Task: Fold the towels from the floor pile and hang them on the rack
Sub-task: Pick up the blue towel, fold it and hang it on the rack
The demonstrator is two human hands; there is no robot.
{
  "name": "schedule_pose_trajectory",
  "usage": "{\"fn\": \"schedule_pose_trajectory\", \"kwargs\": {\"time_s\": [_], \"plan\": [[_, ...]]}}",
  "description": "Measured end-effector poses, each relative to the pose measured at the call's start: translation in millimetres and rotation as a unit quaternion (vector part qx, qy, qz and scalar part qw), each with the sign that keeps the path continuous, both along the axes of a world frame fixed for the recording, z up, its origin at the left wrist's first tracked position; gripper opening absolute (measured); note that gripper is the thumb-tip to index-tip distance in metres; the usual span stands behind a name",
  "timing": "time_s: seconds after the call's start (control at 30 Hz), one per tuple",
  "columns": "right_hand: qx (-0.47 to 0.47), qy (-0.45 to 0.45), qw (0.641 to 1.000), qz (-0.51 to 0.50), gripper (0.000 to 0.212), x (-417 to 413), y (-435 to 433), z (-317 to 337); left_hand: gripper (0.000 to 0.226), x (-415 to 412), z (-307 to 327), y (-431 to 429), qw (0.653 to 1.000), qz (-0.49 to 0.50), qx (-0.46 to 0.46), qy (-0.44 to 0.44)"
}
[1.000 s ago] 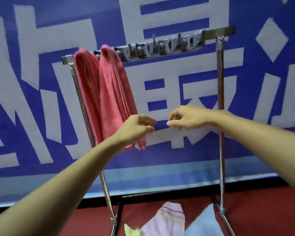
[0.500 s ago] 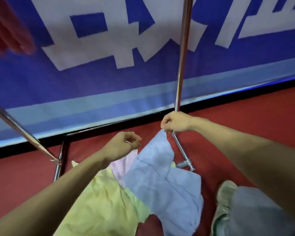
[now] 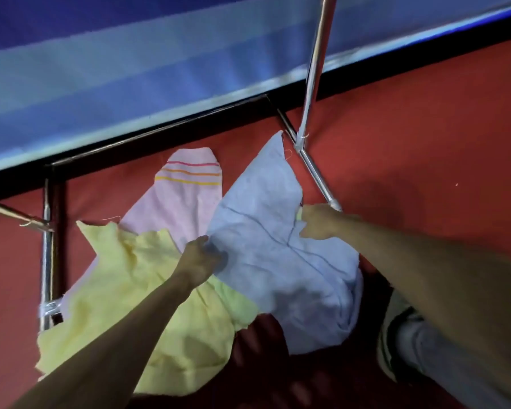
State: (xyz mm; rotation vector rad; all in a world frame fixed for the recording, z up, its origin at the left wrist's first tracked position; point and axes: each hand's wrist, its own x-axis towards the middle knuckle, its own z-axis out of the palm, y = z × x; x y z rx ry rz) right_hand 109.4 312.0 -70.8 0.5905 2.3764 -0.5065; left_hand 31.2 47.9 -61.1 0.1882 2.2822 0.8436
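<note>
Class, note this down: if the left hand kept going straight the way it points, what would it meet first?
The left hand points up and to the right, into the blue towel, whose edge it seems to grip.

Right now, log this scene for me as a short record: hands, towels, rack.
left grip: holds the blue towel at its left edge
right grip: pinches its right edge
blue towel: crumpled, on top of the pile
yellow towel: on floor, under left forearm
pink striped towel: on floor, partly covered
rack: base bars and one upright visible, top out of frame
</note>
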Motion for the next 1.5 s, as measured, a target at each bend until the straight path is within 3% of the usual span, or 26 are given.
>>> {"fn": "schedule_pose_trajectory", "kwargs": {"time_s": [0.07, 0.13, 0.2, 0.3, 0.47, 0.6, 0.7, 0.77, 0.83, 1.03, 1.13, 1.23, 1.3, 1.37, 1.5], "plan": [[-0.011, 0.012, 1.0, -0.01, 0.047, 5.2, -4.5, -15.5, 0.042, 0.4, -10.5, -0.3, 0.999, 0.002, -0.029, 0.017], [-0.013, 0.039, 0.999, -0.021, 0.036, 8.7, -8.5, -23.9, 0.05, 0.1, -15.2, -0.2, 0.999, 0.01, -0.033, 0.028], [0.008, 0.04, 0.999, -0.021, 0.017, 10.5, -13.6, -21.4, 0.037, 1.5, -15.5, -1.0, 0.998, 0.014, -0.047, 0.034], [0.003, 0.038, 0.999, 0.004, 0.043, 7.3, -22.4, -12.8, 0.021, 5.7, -16.1, -5.1, 0.994, -0.042, -0.086, 0.047], [-0.016, 0.048, 0.999, 0.013, 0.039, 1.0, -32.2, 20.3, 0.016, 8.4, -6.4, -10.7, 0.992, -0.041, -0.079, 0.084], [-0.044, 0.112, 0.992, -0.042, 0.033, 0.9, -35.3, 42.3, 0.007, 13.8, 4.9, -16.8, 0.998, 0.065, -0.004, 0.019], [-0.093, 0.22, 0.962, -0.136, 0.027, -4.0, -37.9, 57.2, 0.033, 18.8, 0.9, -21.5, 0.973, 0.181, 0.093, -0.107], [-0.151, 0.251, 0.938, -0.184, 0.014, -8.3, -37.5, 68.4, 0.021, 23.2, -2.7, -20.0, 0.953, 0.217, 0.145, -0.157], [-0.195, 0.238, 0.93, -0.199, 0.013, -10.9, -36.2, 78.5, 0.015, 26.5, -5.3, -15.9, 0.944, 0.233, 0.16, -0.167], [-0.241, 0.208, 0.938, -0.135, 0.023, -15.9, -40.6, 107.7, 0.011, 22.6, 31.1, 4.2, 0.969, 0.162, 0.158, -0.101], [-0.223, 0.208, 0.95, -0.071, 0.027, -19.7, -55.8, 137.5, 0.051, 14.6, 74.5, 11.1, 0.978, 0.091, 0.182, -0.038], [-0.191, 0.242, 0.951, 0.009, 0.026, -23.7, -78.5, 185.4, 0.087, 13.5, 126.4, 10.7, 0.98, -0.097, 0.172, 0.02], [-0.176, 0.273, 0.943, 0.075, 0.028, -26.3, -92.3, 224.1, 0.078, 12.4, 158.2, 5.7, 0.971, -0.144, 0.188, 0.038], [-0.133, 0.311, 0.932, 0.13, 0.03, -22.2, -100.2, 263.1, 0.051, 12.9, 196.0, -2.5, 0.967, -0.141, 0.208, 0.052], [-0.046, 0.407, 0.899, 0.153, 0.025, -1.0, -114.2, 331.7, 0.014, 22.3, 278.5, -28.7, 0.966, -0.118, 0.187, 0.135]]}}
